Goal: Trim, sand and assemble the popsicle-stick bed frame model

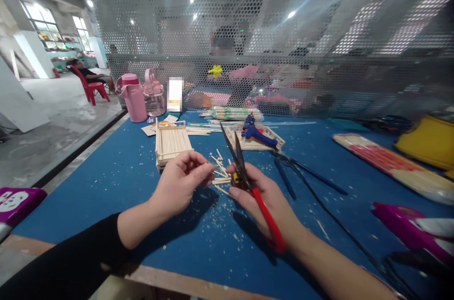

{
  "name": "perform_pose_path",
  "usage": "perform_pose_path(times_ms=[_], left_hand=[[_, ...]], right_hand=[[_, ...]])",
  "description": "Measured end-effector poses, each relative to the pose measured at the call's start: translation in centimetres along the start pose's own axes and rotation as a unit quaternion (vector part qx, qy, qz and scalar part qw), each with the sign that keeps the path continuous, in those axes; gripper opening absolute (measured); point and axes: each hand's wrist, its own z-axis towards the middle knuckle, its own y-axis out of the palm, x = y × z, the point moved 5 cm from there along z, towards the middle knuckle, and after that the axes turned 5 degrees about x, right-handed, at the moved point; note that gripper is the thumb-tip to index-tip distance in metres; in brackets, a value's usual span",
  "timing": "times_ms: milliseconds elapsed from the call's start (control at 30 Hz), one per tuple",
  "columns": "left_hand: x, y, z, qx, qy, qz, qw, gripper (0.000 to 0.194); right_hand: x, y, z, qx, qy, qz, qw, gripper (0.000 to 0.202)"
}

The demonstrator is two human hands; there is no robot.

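My right hand [266,201] grips a pair of scissors [260,210] with red handles. Its dark blades point up and away, standing apart in a V. A small yellow part shows near the pivot. To the left, my left hand [180,182] is closed, thumb against fingertips; whatever is pinched there is too small to make out. Short cut wooden sticks [222,167] lie on the blue table [198,243] between and beyond my hands. Just past my left hand stands a small tray-like frame of wooden sticks [173,141].
A blue glue gun [257,133] rests on a second stick frame [280,142], near blue-handled pliers [285,179]. Behind lie bagged sticks [236,113], a pink thermos [135,101] and a clear bottle [155,99]. A red-and-white packet [390,163] is at right. A perforated metal screen [159,21] closes the back.
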Motion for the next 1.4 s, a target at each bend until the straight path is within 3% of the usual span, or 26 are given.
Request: perform_pose_path(times_ms=[133, 267, 467, 633, 833, 1233, 1400], left_hand=[[-0.4, 0.1, 0.0, -0.028, -0.036, 0.028, 0.999, 0.012], [-0.6, 0.4, -0.3, -0.038, -0.057, -0.016, 0.998, 0.024], [0.2, 0.4, -0.4, -0.030, -0.019, -0.036, 0.999, 0.026], [0.2, 0.2, -0.3, -0.022, -0.005, 0.005, 1.000, 0.018], [0.3, 0.2, -0.5, -0.037, -0.002, 0.007, 0.999, 0.012], [0.5, 0.2, -0.8, -0.034, -0.010, 0.032, 0.999, 0.006], [0.4, 0.1, -0.8, -0.034, -0.001, 0.054, 0.998, 0.006]], right_hand=[[-0.7, 0.0, 0.0, 0.002, -0.039, -0.057, 0.998, 0.018], [-0.9, 0.2, 0.0, -0.020, -0.067, -0.087, 0.994, 0.023], [-1.4, 0.7, -0.2, -0.076, -0.099, -0.096, 0.988, 0.029], [-1.6, 0.5, -0.5, -0.057, -0.126, -0.126, 0.982, 0.033], [-1.7, 0.5, -0.5, -0.058, -0.136, -0.137, 0.979, 0.025], [-2.4, 0.3, -0.7, -0.033, -0.196, -0.167, 0.966, 0.036], [-2.3, 0.3, -0.6, -0.038, -0.176, -0.167, 0.969, 0.023]])
